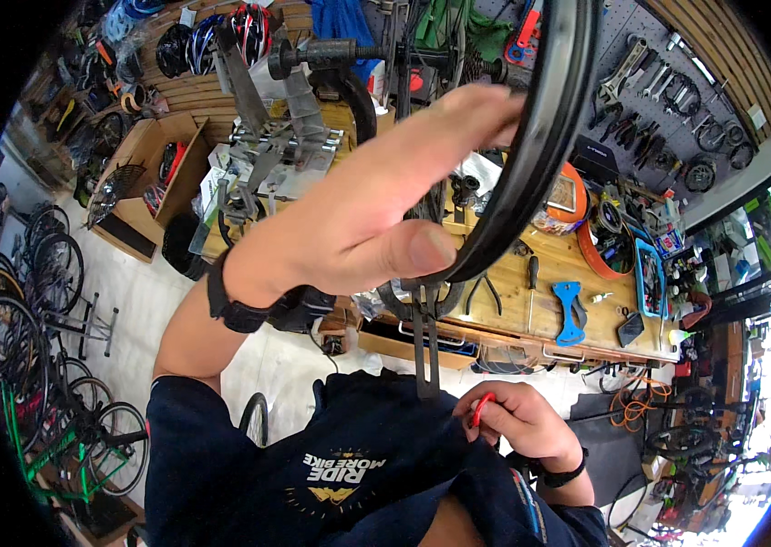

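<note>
A black bicycle wheel rim (531,155) stands upright in front of me, held in a dark metal truing stand (425,342). My left hand (385,196) reaches up beside it, open and slightly blurred. Its fingers are stretched out flat, the fingertips at the rim's left side and the thumb near its lower edge; whether they touch it I cannot tell. Low in front of my chest, my right hand (524,421) is closed on a small red spoke wrench (482,408), which is partly hidden by the fingers.
On the wooden workbench (504,314) lie a screwdriver (532,283), pliers (486,294), a blue tool (569,313), a blue tray (650,278) and a round orange container (606,251). A cardboard box (144,187) stands at left, bicycles (57,264) beyond it. Tools hang on the pegboard (622,36).
</note>
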A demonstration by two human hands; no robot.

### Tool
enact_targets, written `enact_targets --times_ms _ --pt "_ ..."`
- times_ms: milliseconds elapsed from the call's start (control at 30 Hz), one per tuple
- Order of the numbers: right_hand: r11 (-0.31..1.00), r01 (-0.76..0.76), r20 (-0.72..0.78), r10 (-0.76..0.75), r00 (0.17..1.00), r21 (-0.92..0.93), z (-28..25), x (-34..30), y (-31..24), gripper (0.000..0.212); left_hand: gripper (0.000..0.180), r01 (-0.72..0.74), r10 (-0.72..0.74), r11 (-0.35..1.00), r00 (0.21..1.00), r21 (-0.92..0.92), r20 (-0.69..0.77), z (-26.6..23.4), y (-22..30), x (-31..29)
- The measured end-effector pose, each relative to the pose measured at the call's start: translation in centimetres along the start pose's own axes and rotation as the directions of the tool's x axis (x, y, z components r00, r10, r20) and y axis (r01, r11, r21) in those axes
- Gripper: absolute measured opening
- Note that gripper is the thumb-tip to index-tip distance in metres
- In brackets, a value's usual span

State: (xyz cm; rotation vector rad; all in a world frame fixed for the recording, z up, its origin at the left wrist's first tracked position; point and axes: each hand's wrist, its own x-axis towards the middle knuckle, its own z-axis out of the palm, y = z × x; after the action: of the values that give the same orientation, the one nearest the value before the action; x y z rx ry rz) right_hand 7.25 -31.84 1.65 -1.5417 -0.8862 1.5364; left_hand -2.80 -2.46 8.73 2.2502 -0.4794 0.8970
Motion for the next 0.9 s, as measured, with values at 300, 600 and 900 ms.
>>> enact_targets --times_ms 300,600,900 --pt "1.0 0.023 -0.035 -0.023 0.999 0.004 -1.0 -2.7 2.5 0.022 0.047 0.36 -0.393 0.91 0.906 0.204 0.154 4.0 -3.0 -9.6" --pt "0.982 0.122 0.057 -0.115 0.992 -0.147 -2.7 -4.2 3.5 0.017 0.037 0.684 -0.738 0.674 0.616 -0.278 -0.274 6.0 -1.0 -14.4" --pt "0.949 0.314 0.27 -0.299 0.915 -0.016 -4.7 -6.5 3.3 0.013 0.035 0.749 -0.852 0.524 0.463 -0.405 -0.244 10.4 1.4 -19.1"
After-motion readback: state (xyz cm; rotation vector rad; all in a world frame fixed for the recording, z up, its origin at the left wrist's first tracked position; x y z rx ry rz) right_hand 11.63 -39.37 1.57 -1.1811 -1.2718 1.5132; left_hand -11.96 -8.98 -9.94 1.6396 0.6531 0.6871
